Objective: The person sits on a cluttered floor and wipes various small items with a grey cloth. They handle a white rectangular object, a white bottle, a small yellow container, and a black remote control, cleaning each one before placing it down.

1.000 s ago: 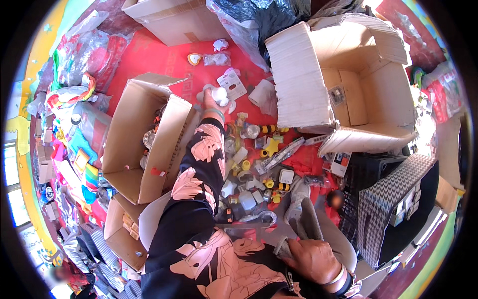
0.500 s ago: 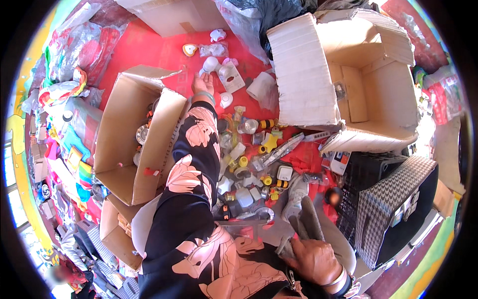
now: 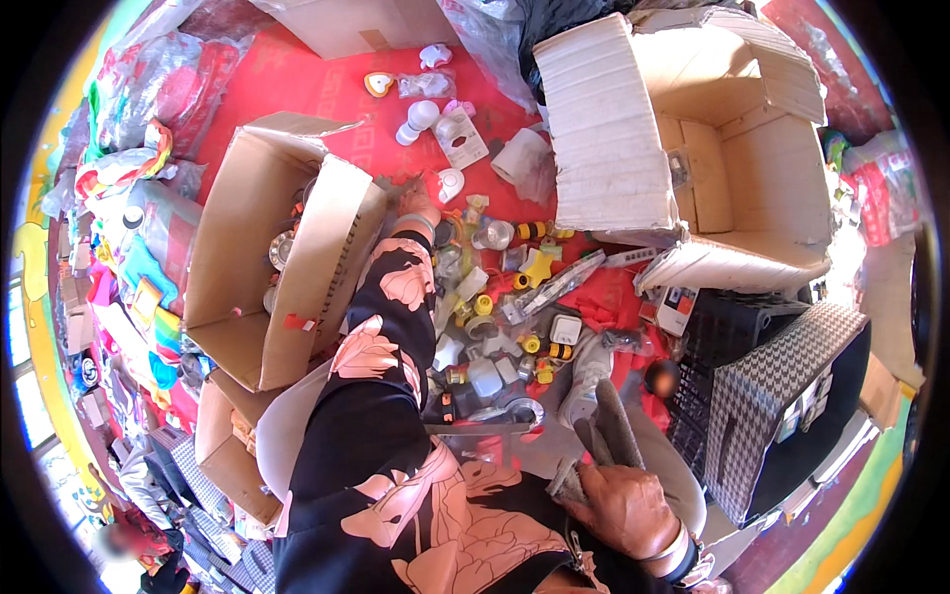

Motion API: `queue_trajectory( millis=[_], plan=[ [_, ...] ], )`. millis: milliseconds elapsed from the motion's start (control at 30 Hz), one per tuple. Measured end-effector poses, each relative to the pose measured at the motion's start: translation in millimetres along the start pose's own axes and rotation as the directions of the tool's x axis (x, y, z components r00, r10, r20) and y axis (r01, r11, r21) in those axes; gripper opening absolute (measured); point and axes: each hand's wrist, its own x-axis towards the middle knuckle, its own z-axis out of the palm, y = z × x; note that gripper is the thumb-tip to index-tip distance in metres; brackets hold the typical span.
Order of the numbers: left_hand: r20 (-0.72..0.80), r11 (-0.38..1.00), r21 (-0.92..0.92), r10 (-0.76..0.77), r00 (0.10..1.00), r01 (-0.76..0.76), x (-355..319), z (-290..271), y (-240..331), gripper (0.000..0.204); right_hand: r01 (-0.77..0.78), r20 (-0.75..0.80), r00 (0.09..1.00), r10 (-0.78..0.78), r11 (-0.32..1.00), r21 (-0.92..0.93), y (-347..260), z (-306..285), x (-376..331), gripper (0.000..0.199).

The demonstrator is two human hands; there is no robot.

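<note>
My left hand (image 3: 420,204) is stretched forward over the red floor covering, beside the flap of the left carton (image 3: 332,267). Its fingers are blurred and partly hidden, so what they hold, if anything, does not show. Close to it lies a small white round piece (image 3: 450,185). Farther off are a white bulb-shaped lamp (image 3: 421,116) and a white card box with a round hole (image 3: 461,139). Near my lap, my right hand (image 3: 625,510) is closed around a grey cloth glove (image 3: 616,436), whose fingers stick up.
Small yellow, white and clear items, among them a yellow star (image 3: 537,267), lie heaped between my legs. A large open carton (image 3: 614,129) stands at the far right. Nearer are a black crate (image 3: 693,396) and a houndstooth box (image 3: 762,406). Plastic bags (image 3: 163,94) are piled left.
My left hand has drawn back toward me, away from the bulb-shaped lamp, which now lies fully in sight. My right hand keeps its hold on the glove.
</note>
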Motion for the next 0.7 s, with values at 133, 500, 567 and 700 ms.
queue_trajectory(
  millis=[133, 500, 567, 700],
  plan=[
    [-0.115, 0.985, -0.094, 0.135, 0.984, -0.146, -0.5, -3.5, 6.3, 0.074, 0.006, -0.002, 1.000, -0.006, 1.000, -0.012, 0.9, -1.1, 1.8, 0.030],
    [0.304, -0.258, -0.862, 0.423, 0.854, 0.435, -41.7, -20.3, 7.9, 0.041, 0.002, -0.029, 1.000, -0.004, 0.998, -0.059, -10.4, 4.3, -13.1, 0.029],
    [0.325, -0.374, -0.764, 0.481, 0.815, 0.525, -68.8, -26.4, 22.9, 0.043, -0.002, -0.049, 0.999, 0.000, 0.999, -0.051, -8.2, 6.4, -14.7, 0.030],
    [0.239, -0.442, -0.681, 0.619, 0.748, 0.583, -128.6, -47.7, 41.9, 0.057, -0.059, -0.057, 0.997, 0.058, 0.998, -0.017, -14.6, -1.4, -21.6, 0.034]
  ],
)
